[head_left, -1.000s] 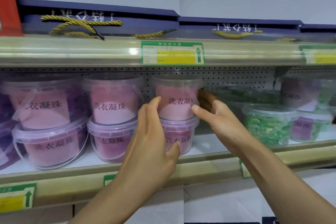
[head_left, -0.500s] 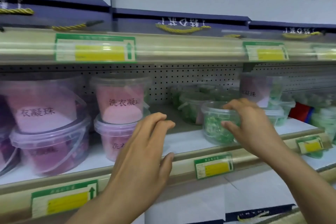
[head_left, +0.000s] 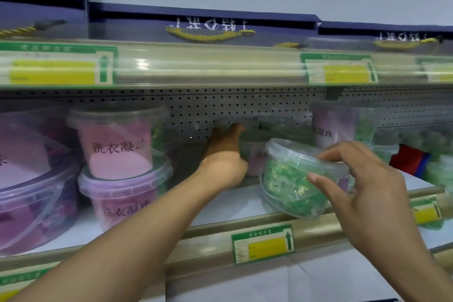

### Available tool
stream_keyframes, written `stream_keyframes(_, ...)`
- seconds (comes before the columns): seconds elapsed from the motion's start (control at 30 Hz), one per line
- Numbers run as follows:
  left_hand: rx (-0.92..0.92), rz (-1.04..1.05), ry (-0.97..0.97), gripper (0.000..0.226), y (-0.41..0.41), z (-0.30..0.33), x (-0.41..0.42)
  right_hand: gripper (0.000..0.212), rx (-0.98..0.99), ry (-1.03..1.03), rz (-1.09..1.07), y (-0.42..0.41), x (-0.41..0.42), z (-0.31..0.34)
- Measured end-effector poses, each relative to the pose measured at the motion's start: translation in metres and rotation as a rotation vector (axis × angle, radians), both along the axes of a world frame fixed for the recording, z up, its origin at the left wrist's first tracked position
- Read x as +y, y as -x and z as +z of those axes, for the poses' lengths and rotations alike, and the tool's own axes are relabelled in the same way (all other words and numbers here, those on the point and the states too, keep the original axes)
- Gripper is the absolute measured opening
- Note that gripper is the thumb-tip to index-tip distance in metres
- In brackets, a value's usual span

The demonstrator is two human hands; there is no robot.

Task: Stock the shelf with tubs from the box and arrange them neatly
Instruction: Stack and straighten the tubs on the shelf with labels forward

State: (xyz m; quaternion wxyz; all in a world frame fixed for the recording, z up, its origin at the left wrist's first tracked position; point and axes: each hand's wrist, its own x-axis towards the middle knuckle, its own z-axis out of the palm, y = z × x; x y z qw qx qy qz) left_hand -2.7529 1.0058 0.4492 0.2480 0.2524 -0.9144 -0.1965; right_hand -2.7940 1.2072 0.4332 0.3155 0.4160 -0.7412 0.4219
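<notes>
Spanning the view, the shelf (head_left: 220,203) carries stacked pink tubs (head_left: 120,144) left of the green tub (head_left: 294,179), which sits tilted at the front edge: clear, lidded, green-filled. The right hand (head_left: 362,189) grips it, fingers curled. The left hand (head_left: 225,154) reaches behind it; its grasp cannot be told.

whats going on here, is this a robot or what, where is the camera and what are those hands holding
No robot: these are a person's two bare hands, filmed by a camera worn on the head, looking forward and down at a shop shelf. The right hand grips a clear tub of green pods, tilted at the shelf's front edge. The left hand reaches deep to a tub at the back; its fingers are hidden. At left, two pink tubs stand stacked.
</notes>
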Motion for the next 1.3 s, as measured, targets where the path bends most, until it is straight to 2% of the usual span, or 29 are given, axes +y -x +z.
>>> stream_keyframes(0.07,0.008,0.027,-0.128,0.055,0.026,-0.007,-0.009,0.023,-0.016,0.009,0.010,0.000,0.004,-0.001)
stream_keyframes(0.17,0.130,0.088,-0.214,0.046,0.040,-0.017,-0.017,0.023,-0.011,0.022,-0.003,-0.003,0.007,-0.002)
stream_keyframes(0.4,0.201,0.082,-0.169,0.032,-0.006,-0.018,0.000,0.022,0.013,0.044,-0.092,-0.014,0.012,0.000)
stream_keyframes(0.6,0.241,0.032,-0.082,0.031,-0.077,-0.016,0.027,0.019,0.016,0.130,-0.045,-0.029,0.019,0.021)
stream_keyframes(0.8,0.311,-0.008,-0.120,0.029,-0.112,-0.021,0.030,0.020,0.093,0.193,0.031,-0.045,-0.003,0.048)
stream_keyframes(0.97,0.336,-0.029,-0.181,0.027,-0.116,-0.026,0.024,0.021,0.123,0.151,0.072,-0.059,-0.041,0.052)
stream_keyframes(1.07,0.325,-0.064,-0.221,0.030,-0.117,-0.025,0.024,0.024,0.128,0.098,0.040,-0.063,-0.066,0.049)
stream_keyframes(1.17,0.279,-0.074,-0.192,0.051,-0.119,-0.025,0.030,0.033,0.110,0.027,0.055,-0.063,-0.072,0.048)
stream_keyframes(1.23,0.312,-0.058,-0.124,0.066,-0.121,-0.027,0.034,0.036,0.045,0.087,0.115,-0.061,-0.063,0.044)
stream_keyframes(1.3,0.389,-0.051,-0.017,0.072,-0.126,-0.027,0.041,0.038,-0.087,0.213,0.134,-0.050,-0.054,0.037)
